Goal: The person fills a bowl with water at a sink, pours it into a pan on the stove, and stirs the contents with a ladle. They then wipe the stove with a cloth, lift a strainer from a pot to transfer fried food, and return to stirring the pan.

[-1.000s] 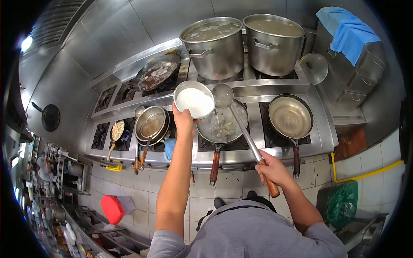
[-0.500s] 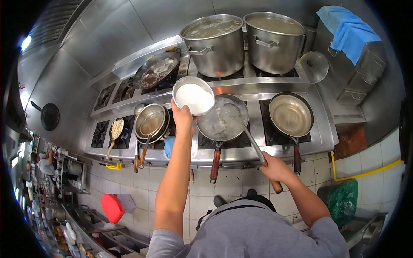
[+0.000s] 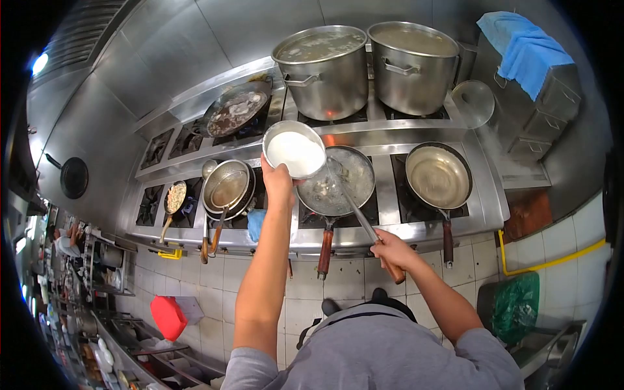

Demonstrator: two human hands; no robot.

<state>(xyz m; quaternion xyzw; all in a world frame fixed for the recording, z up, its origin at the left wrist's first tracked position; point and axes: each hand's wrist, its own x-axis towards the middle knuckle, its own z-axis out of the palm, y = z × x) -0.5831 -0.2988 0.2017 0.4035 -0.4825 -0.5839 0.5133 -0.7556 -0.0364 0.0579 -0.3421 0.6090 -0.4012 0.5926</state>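
My left hand (image 3: 279,186) grips the side of a metal bowl (image 3: 273,134) with a white substance inside, held tilted at the upper left of a wooden-handled frying pan (image 3: 368,192). My right hand (image 3: 394,251) is closed around the long handle of a ladle (image 3: 359,215) with a wooden end. The ladle's head reaches the far side of that pan, close to the bowl's edge, and is hard to make out. Cloudy, bubbling liquid with pale bits fills the pan.
Two large stockpots (image 3: 330,84) stand at the back, left of a blue cloth (image 3: 530,55). A wok (image 3: 237,107), stacked strainer and pans (image 3: 226,185), and a small pan of food (image 3: 176,196) are on the left burners. Another pan (image 3: 439,174) sits right.
My right hand and the ladle handle have moved left. The ladle's head has shifted left toward the bowl, and the bowl has shifted slightly right and down.
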